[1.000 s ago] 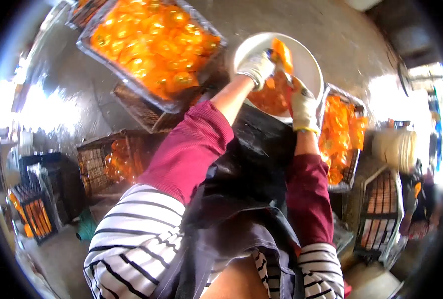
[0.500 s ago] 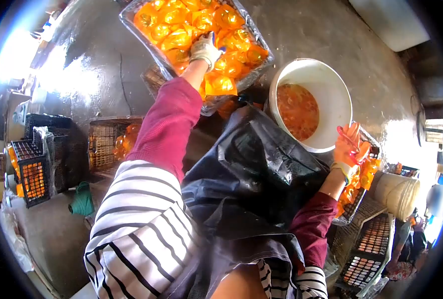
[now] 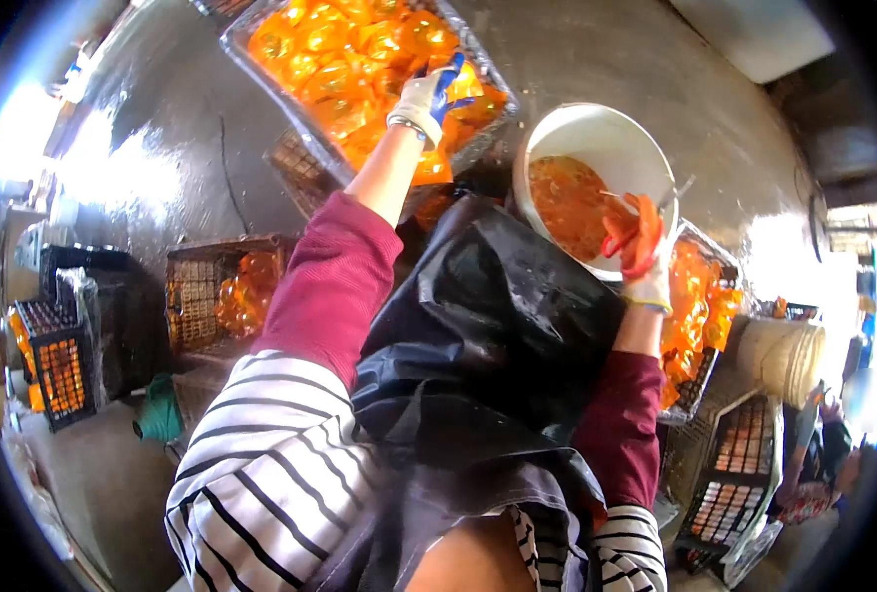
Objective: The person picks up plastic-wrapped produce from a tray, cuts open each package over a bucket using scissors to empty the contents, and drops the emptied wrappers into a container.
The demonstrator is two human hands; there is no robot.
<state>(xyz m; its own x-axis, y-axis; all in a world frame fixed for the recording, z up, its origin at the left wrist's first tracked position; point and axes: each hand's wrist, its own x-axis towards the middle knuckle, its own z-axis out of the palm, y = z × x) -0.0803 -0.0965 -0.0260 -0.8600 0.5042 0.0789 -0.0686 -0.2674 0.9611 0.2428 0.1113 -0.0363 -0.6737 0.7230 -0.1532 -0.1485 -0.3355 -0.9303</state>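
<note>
My left hand [image 3: 426, 102], in a white glove with blue fingers, is over a plastic-lined crate [image 3: 305, 118]. Its fingers are spread, with nothing visible in them. Shiny orange film-wrapped bundles [image 3: 340, 74] fill the crate; what is inside the film is unclear. My right hand [image 3: 638, 242] wears an orange glove with a pale cuff and hangs over the near right rim of a white bucket [image 3: 646, 148]. Its fingers look loosely bent and apart, with no held item that I can make out. Orange-red liquid with bits in it [image 3: 567, 202] covers the bucket's bottom.
A black apron [image 3: 497, 326] covers my lap. Right of it stands a crate of orange wrapped bundles [image 3: 690, 316], near a cream bucket [image 3: 789, 355] and stacked crates [image 3: 729, 483]. To the left are a brown crate [image 3: 187, 296], green twine [image 3: 160, 409] and black crates [image 3: 55, 360]. Another person [image 3: 823, 444] is far right.
My left hand has lifted off the bundles and moved slightly right, its fingers spreading. My right hand has moved left, over the bucket's rim. The whole view has shifted a little.
</note>
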